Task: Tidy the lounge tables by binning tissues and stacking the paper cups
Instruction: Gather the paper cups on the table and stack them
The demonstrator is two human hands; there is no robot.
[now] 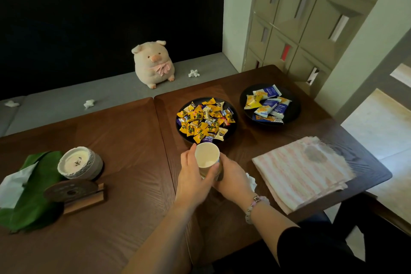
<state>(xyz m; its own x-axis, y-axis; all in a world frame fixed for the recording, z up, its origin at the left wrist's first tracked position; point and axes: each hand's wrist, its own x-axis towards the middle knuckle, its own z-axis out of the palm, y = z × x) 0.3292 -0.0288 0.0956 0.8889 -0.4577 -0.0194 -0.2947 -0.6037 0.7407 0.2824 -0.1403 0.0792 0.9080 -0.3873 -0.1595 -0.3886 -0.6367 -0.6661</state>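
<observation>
Dark brown wood of the table (pixel 124 140) underfoot of everything, two tops butted together along a seam. Nearest, both hands closed round one white paper cup (pixel 208 158): left hand (pixel 193 179) wrapped on its left side, fingers pressed to the wall; right hand (pixel 233 177) cupping the right side and base, a beaded bracelet (pixel 253 206) at the wrist. Cup upright, mouth open and empty inside, held just in front of the candy bowl; whether a second cup sits nested beneath, impossible to tell. Just right of the right hand, a scrap of crumpled tissue (pixel 251 181) on the table, touching the edge of a folded pink-striped cloth (pixel 302 171). Off to the left, a white candle in a grey holder (pixel 80 162), a round wooden disc on a stand (pixel 71 191), and a green tissue pack (pixel 33 189) with a white sheet poking out. Further back, a black bowl of yellow-wrapped candies (pixel 205 119) and, beside it to the right, a black plate of blue-and-yellow snack packets (pixel 269 104). Beyond the table edge, on the grey bench (pixel 66 95): three more crumpled tissues, one at far left (pixel 11 103), one near the seam (pixel 89 103), one beside the plush pig (pixel 194 73). Plush pig (pixel 154 63) seated upright against the dark backrest
</observation>
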